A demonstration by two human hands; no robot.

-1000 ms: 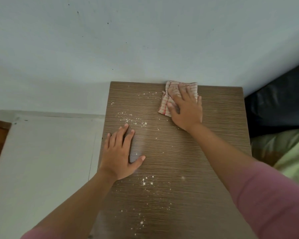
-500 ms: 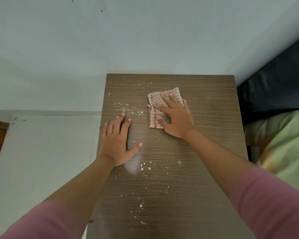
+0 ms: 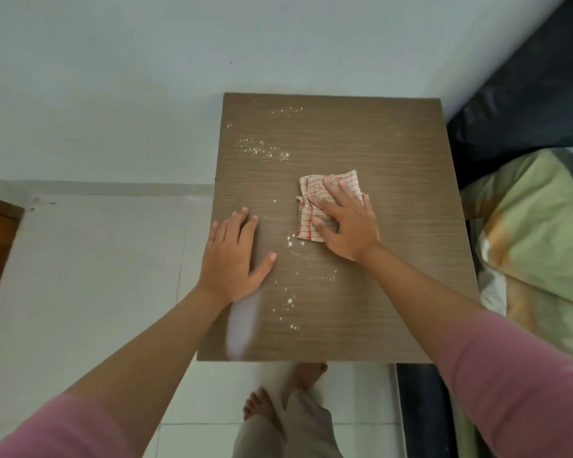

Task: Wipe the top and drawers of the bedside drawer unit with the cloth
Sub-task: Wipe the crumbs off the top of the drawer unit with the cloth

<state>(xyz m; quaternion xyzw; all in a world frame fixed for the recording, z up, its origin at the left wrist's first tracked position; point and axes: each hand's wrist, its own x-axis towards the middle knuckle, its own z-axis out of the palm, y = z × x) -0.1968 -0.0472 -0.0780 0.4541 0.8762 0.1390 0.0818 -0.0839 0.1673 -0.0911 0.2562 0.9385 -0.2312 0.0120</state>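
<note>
- Your unit top [image 3: 361, 133]: brown wood-grain laminate, smooth, slight sheen near left edge, w/ white powdery specks [image 3: 265, 150].
- Cloth [image 3: 311, 219]: soft woven fabric, red-checked, crumpled.
- Floor [image 3: 90, 266]: glossy white tile.

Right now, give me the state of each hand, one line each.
Left hand: open, empty, flat on the drawer unit top.
Right hand: open, fingers spread, pressing the cloth flat on the top, not gripping it.

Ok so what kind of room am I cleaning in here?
Most likely a bedroom. The wooden top of the bedside unit stands against a pale wall, a bed with green bedding lies right beside it, and the floor is light tile. Your right hand presses the cloth on the top.
</note>
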